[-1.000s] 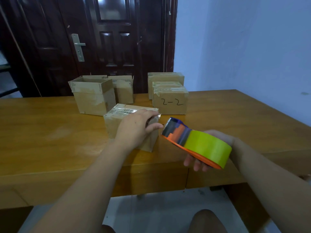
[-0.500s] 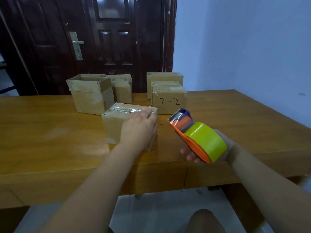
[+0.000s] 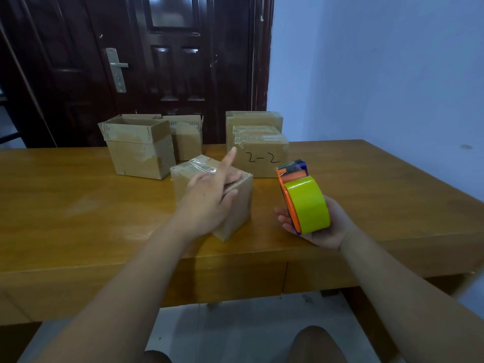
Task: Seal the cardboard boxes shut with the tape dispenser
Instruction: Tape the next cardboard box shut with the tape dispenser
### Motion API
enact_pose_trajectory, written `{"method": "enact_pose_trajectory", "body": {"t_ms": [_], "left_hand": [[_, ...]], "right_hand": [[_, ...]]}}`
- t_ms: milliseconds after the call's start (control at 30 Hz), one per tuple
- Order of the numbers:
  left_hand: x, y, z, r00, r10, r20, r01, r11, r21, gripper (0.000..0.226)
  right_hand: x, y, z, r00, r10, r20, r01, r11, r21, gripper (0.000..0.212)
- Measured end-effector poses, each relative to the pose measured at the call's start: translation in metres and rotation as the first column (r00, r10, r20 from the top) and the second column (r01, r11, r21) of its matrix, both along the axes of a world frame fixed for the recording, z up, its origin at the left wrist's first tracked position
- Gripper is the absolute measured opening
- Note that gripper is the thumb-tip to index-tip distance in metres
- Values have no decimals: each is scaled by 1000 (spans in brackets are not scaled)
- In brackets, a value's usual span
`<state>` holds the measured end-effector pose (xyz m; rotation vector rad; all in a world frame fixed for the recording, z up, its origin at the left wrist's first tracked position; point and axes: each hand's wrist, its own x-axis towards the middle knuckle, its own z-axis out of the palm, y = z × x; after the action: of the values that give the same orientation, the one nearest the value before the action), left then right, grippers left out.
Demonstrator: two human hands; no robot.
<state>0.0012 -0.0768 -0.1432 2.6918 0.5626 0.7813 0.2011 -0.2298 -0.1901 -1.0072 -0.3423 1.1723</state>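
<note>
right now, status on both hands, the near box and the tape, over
Left hand rests on near box, index finger raised. Right hand grips tape dispenser, off the box. Left hand covers the box top.

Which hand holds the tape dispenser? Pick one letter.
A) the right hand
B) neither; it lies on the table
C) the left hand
A: the right hand grips the tape dispenser, fingers curled round it, while the left hand rests on the nearest box.
</note>
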Motion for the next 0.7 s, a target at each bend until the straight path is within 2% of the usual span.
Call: {"method": "enact_pose_trajectory", "body": {"t_ms": [167, 267, 367, 467, 567, 633, 700], "left_hand": [[-6, 1, 5, 1000, -12, 14, 14, 989, -144, 78], [-5, -1, 8, 1000, -9, 15, 11, 996, -89, 71], [-4, -2, 8, 1000, -7, 2, 7, 999, -36, 67], [-6, -5, 10, 1000, 24, -12, -23, 1000, 21, 65], [-4, -13, 15, 992, 116, -56, -111, 990, 89, 64], [2, -26, 16, 991, 121, 58, -126, 987, 101, 58], [8, -46, 19, 972, 90, 215, -80, 995, -52, 45]], "right_hand": [[-2, -2, -1, 998, -12, -60, 14, 1000, 22, 53], [-3, -3, 1, 998, -13, -67, 15, 1000, 21, 55], [-7, -4, 3, 998, -16, -56, 17, 1000, 25, 47], [-11, -4, 6, 1000, -4, 19, 3, 999, 40, 56], [-13, -5, 8, 995, -3, 102, -2, 999, 46, 48], [-19, -7, 9, 991, -18, 132, 10, 998, 63, 44], [-25, -9, 10, 987, -51, 153, 39, 996, 80, 39]]}}
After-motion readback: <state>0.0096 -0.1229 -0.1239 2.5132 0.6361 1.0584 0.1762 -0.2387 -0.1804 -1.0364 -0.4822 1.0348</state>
